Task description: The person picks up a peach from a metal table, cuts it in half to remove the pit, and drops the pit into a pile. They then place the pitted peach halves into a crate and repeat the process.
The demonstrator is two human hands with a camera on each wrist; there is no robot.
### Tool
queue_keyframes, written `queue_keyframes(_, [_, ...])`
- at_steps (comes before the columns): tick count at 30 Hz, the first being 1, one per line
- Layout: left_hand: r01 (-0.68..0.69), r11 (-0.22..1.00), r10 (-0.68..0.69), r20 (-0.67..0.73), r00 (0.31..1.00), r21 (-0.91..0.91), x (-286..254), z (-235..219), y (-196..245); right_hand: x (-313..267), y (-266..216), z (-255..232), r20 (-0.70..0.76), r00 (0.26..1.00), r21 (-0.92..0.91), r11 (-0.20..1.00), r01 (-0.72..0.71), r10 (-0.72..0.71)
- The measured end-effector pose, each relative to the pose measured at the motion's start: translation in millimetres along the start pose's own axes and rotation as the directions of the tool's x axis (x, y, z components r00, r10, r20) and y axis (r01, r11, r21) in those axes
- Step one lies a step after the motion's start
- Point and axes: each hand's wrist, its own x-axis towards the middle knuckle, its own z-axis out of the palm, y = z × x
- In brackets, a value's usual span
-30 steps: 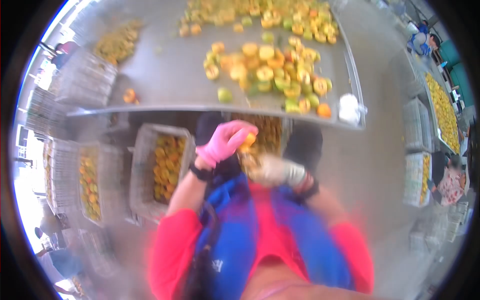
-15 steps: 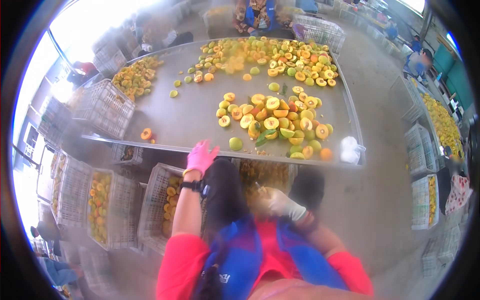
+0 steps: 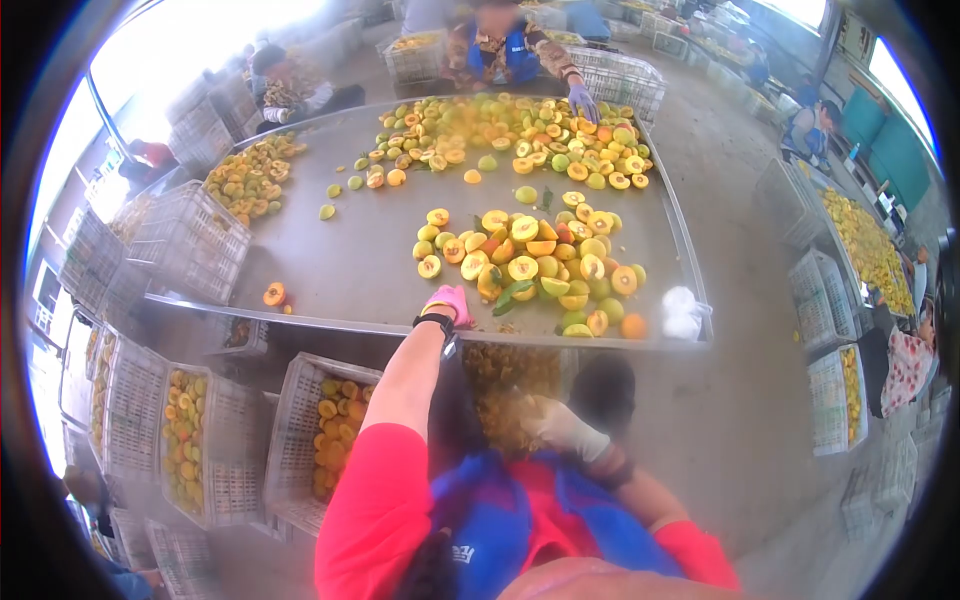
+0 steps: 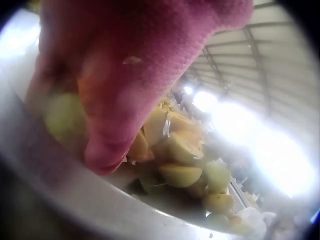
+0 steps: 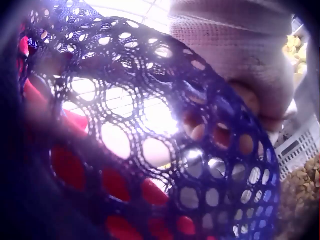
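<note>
Head view: left hand point(image 3: 449, 303) in pink glove reaching over the near table rim point(image 3: 330, 322) toward a greenish fruit point(image 3: 470, 290) at the heap's near edge. Right hand point(image 3: 560, 428), low by the lap, apparently closed; contents blurred.

Left wrist view: gloved fingers point(image 4: 107, 150) curling onto a pale green fruit point(image 4: 62, 117). Best to cup fully before lifting.

Right wrist view: mesh fabric point(image 5: 165, 150) blocking; grip cannot be told.

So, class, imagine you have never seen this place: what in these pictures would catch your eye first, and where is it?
First, the heap of yellow and orange halved fruit spread over the big metal table, towards its right side. Next, the left hand in a bright pink glove, reaching onto the table's near edge beside that heap. Below the table, white crates of fruit stand at the left.
</note>
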Motion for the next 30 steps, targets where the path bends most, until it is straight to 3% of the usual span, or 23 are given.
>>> queue_keyframes(1, [-0.001,1.0,0.001,0.005,1.0,0.0,-1.2,-6.2,-1.2,-0.7,-1.0,0.0,-0.002,1.0,0.01,1.0,-0.004,0.004])
queue_keyframes(3, [-0.015,0.921,0.049,0.076,0.996,-0.388,-5.8,-17.0,-5.6,4.9,33.9,2.4,-0.014,0.999,0.013,0.999,-0.033,0.033])
queue_keyframes(4, [-0.061,0.84,0.032,-0.063,0.998,-0.539,-18.0,-15.1,-5.1,5.1,32.3,3.7,-0.026,0.998,0.015,0.998,-0.057,0.058])
queue_keyframes(5, [-0.145,0.586,0.092,-0.112,0.989,-0.798,-28.3,-13.5,-4.5,1.4,29.0,6.5,-0.108,0.99,0.026,0.995,-0.092,0.094])
queue_keyframes(6, [-0.147,0.302,0.187,-0.093,0.978,-0.942,-39.5,-17.6,-4.1,2.6,10.9,5.2,-0.186,0.972,0.041,0.99,-0.137,0.142])
queue_keyframes(7, [-0.09,-0.016,0.27,-0.091,0.959,-0.996,-50.7,-18.9,-3.7,3.4,23.0,3.1,-0.136,0.969,0.183,0.966,-0.182,0.208])
queue_keyframes(8, [-0.107,-0.235,0.357,-0.188,0.915,-0.966,-64.1,-16.0,-2.8,4.3,41.2,1.6,-0.08,0.96,0.319,0.92,-0.229,0.267])
queue_keyframes(10, [-0.093,-0.413,0.355,-0.254,0.9,-0.906,-109.1,-30.0,15.7,12.6,59.4,7.3,-0.244,0.968,0.009,0.998,0.057,-0.053])
queue_keyframes(12, [-0.053,-0.447,0.339,-0.224,0.914,-0.893,-139.7,-36.8,29.6,13.0,9.8,0.2,-0.214,0.939,0.296,0.934,-0.198,0.267])
queue_keyframes(14, [-0.097,-0.468,0.357,-0.289,0.888,-0.878,-164.2,-40.2,42.7,19.9,6.8,1.2,-0.236,0.96,0.27,0.959,-0.082,0.149])
queue_keyframes(16, [-0.107,-0.468,0.331,-0.286,0.899,-0.877,-186.7,-42.7,54.4,23.7,-8.2,4.5,-0.29,0.947,0.282,0.958,-0.053,0.138])
queue_keyframes(17, [-0.383,-0.267,0.285,-0.452,0.845,-0.884,-194.9,-39.8,58.2,25.2,-6.5,5.3,-0.323,0.942,0.226,0.974,-0.014,0.088])
queue_keyframes(18, [-0.621,-0.042,0.284,-0.605,0.744,-0.783,-199.2,-35.9,61.7,26.2,-6.1,5.3,-0.354,0.935,0.166,0.986,0.026,0.035])
queue_keyframes(19, [-0.459,-0.24,0.239,-0.51,0.826,-0.855,-189.9,-25.2,65.2,25.8,-8.7,5.6,-0.351,0.934,0.171,0.985,-0.001,0.062])
queue_keyframes(23, [-0.435,-0.292,0.201,-0.499,0.843,-0.852,-198.9,-15.8,76.0,24.5,-12.8,6.5,-0.394,0.919,0.078,0.997,0.012,0.02])
queue_keyframes(28, [-0.508,-0.34,0.177,-0.585,0.792,-0.791,-204.8,-10.8,96.1,25.0,-8.0,13.8,-0.447,0.894,0.117,0.992,0.053,0.005])
queue_keyframes(30, [-0.504,-0.347,0.15,-0.577,0.803,-0.791,-207.5,-8.5,102.3,24.6,-7.0,17.0,-0.464,0.886,0.156,0.984,0.085,-0.003])
